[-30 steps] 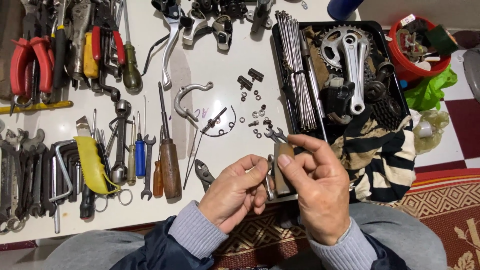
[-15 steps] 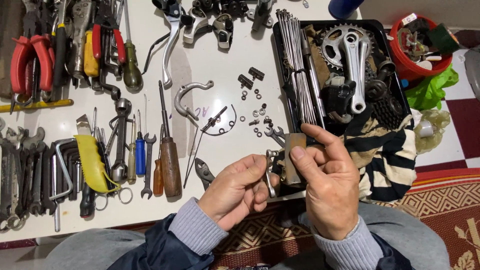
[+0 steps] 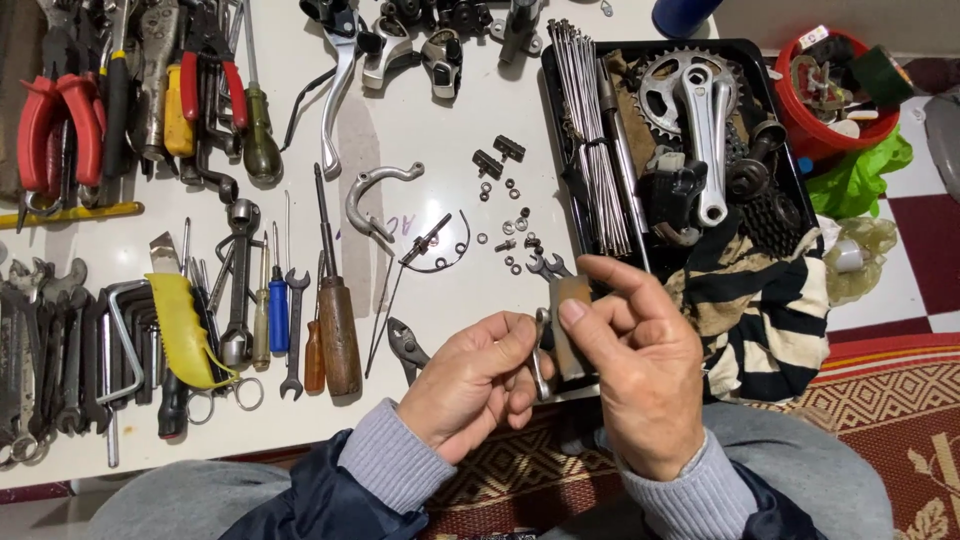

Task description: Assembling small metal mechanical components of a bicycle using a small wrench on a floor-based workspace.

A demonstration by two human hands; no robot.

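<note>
You're holding a brown brake pad (image 3: 570, 325) w/ your right hand (image 3: 640, 370), fingers pinching it just in front of the black parts tray (image 3: 790, 190). Left hand (image 3: 475, 385) is gripping its metal fitting (image 3: 540, 350). Looks mid-assembly; next likely needs steady alignment.

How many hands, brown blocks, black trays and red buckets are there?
Hands: 2, left hand and right hand
Brown block, held by the right hand: 1
Black tray: 1
Red bucket: 1
Total: 5
</note>
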